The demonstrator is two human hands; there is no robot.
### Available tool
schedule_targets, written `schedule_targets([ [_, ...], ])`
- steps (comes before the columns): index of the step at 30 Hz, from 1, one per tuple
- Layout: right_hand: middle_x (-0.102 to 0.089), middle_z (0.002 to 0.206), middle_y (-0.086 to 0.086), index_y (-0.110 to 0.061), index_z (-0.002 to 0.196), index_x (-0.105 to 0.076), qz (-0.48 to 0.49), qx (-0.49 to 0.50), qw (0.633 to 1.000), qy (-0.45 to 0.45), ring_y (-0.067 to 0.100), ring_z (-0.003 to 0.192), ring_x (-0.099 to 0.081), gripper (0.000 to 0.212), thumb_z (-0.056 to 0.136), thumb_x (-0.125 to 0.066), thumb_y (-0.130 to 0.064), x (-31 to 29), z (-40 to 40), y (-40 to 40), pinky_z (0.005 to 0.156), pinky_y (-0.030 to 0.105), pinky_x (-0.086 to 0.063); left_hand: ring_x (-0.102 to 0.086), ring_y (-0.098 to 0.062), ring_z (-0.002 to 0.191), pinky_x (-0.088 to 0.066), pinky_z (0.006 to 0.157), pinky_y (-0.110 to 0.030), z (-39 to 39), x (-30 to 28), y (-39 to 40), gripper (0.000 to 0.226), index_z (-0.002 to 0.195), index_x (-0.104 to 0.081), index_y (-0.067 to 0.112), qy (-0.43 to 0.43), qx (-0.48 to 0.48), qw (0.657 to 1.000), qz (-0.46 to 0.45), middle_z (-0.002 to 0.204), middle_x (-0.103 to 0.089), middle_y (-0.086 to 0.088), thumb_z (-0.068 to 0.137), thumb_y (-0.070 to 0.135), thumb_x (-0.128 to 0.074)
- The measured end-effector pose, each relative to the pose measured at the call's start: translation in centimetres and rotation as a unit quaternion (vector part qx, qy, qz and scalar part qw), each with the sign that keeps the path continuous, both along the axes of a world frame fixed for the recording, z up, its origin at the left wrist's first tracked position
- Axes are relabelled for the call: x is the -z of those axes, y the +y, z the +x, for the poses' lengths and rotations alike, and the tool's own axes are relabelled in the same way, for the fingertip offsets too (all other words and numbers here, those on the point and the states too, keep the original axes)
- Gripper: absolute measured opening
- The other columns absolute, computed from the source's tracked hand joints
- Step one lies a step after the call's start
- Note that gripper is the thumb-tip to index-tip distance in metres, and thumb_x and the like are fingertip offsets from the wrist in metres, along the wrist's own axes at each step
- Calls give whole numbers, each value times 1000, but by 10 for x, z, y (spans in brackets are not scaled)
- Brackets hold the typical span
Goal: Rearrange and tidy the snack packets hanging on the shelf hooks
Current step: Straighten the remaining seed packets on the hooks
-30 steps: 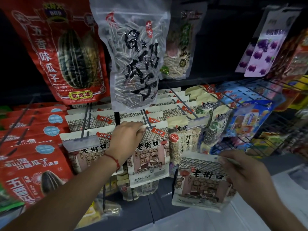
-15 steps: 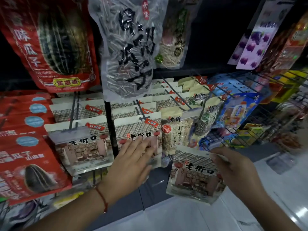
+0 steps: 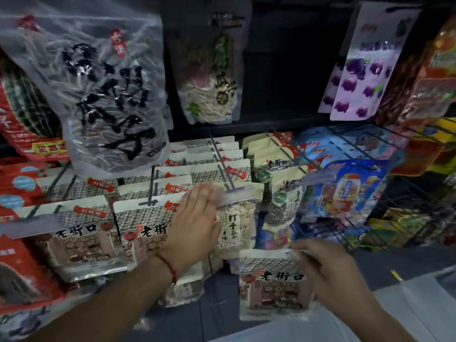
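Observation:
My right hand (image 3: 328,270) pinches the top edge of a cream snack packet (image 3: 271,285) with a roof-tile print, held low in front of the shelf. My left hand (image 3: 195,223), fingers straight, lies flat against the front hanging packet (image 3: 143,230) of the same kind, its fingertips near the price tag (image 3: 237,196) at the end of a hook (image 3: 222,166). Rows of the same cream packets (image 3: 202,169) hang behind on several hooks. A packet of pale seeds (image 3: 234,228) hangs just right of my left hand.
Large clear sunflower-seed bag (image 3: 106,95) and red melon-seed bag (image 3: 27,114) hang above left. Red packets (image 3: 19,188) fill the left. Blue packets (image 3: 350,188) on wire hooks and purple packets (image 3: 365,75) hang right. Pale floor (image 3: 394,312) lies below right.
My left hand has risen and moved right, from the front cream packet toward the hook's price tag. My right hand still holds its packet. The view has shifted right.

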State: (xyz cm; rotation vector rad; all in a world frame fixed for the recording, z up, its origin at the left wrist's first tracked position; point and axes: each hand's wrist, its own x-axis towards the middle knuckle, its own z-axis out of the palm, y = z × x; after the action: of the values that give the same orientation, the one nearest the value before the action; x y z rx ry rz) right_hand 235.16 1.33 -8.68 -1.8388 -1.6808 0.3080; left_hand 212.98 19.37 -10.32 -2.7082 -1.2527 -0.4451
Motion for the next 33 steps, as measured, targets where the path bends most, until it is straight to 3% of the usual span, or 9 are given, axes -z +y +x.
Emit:
schedule_targets([
  [2, -56, 76, -23, -53, 99, -51, -16, -27, 1000, 2, 3, 73, -56, 12, 90, -45, -48, 2, 21, 6, 62, 16, -37, -14, -30, 148, -10, 123, -44, 18, -4, 10, 80, 156, -7, 12, -37, -54, 997, -37, 159, -20, -15, 97, 47, -48],
  [5, -56, 77, -27, -51, 99, -53, -34, -64, 997, -7, -1, 76, -56, 16, 89, -41, -53, 4, 48, 14, 63, 15, -37, -32, -29, 132, -31, 111, -46, 27, -18, 24, 69, 148, -35, 14, -79, -142, 986, -27, 141, -39, -11, 90, 47, -55],
  [8, -58, 85, -30, -50, 99, -54, -40, -74, 996, -12, -4, 79, -56, 15, 90, -43, -51, 9, 66, 20, 67, 15, -38, -43, -24, 120, -29, 105, -43, 27, -25, 34, 32, 113, -66, 21, -128, -142, 981, -39, 117, -61, 1, 84, 19, -54],
  [11, -59, 85, -29, -50, 97, -56, -29, -78, 997, -1, -2, 80, -56, 17, 90, -41, -55, 12, 77, 26, 68, 18, -39, -59, -21, 104, -20, 114, -43, 28, -20, 29, 24, 91, -72, 18, -161, -116, 980, -12, 93, -70, 5, 74, 2, -74],
  [20, -62, 87, -25, -46, 94, -60, 8, -85, 996, 27, -1, 84, -58, 18, 92, -44, -53, 10, 71, 31, 64, 19, -40, -63, -10, 98, -14, 119, -28, 31, 3, 0, 9, 83, -72, 11, -246, -82, 965, 31, 90, -73, 3, 88, 18, -68],
  [22, -60, 97, -26, -43, 94, -62, 10, -86, 996, 33, -1, 84, -58, 19, 90, -45, -52, 7, 67, 32, 63, 18, -40, -54, -1, 91, -27, 111, -31, 32, 3, -11, 18, 88, -72, 13, -272, -82, 959, 13, 89, -71, 7, 92, 28, -63],
  [25, -58, 101, -29, -41, 94, -65, 18, -86, 996, 31, -1, 83, -58, 22, 89, -45, -51, 4, 63, 32, 63, 17, -39, -45, 1, 80, -43, 82, -30, 31, 5, -34, 23, 85, -70, 17, -277, -80, 957, -26, 81, -62, 15, 94, 35, -59],
  [29, -62, 94, -25, -41, 91, -65, 35, -83, 995, 37, -1, 74, -61, 22, 94, -47, -53, 1, 61, 27, 62, 15, -41, -52, 7, 76, -40, 73, -21, 18, 11, -59, 25, 93, -69, 23, -282, -9, 956, -77, 84, -55, 30, 97, 42, -52],
  [33, -64, 89, -25, -47, 94, -62, 32, -83, 996, 21, -4, 75, -61, 6, 93, -57, -45, -2, 59, 21, 62, 5, -39, -55, -1, 62, -30, 54, -5, 2, 12, -75, 22, 98, -61, 31, -250, 27, 960, -120, 74, -62, 18, 99, 46, -45],
])
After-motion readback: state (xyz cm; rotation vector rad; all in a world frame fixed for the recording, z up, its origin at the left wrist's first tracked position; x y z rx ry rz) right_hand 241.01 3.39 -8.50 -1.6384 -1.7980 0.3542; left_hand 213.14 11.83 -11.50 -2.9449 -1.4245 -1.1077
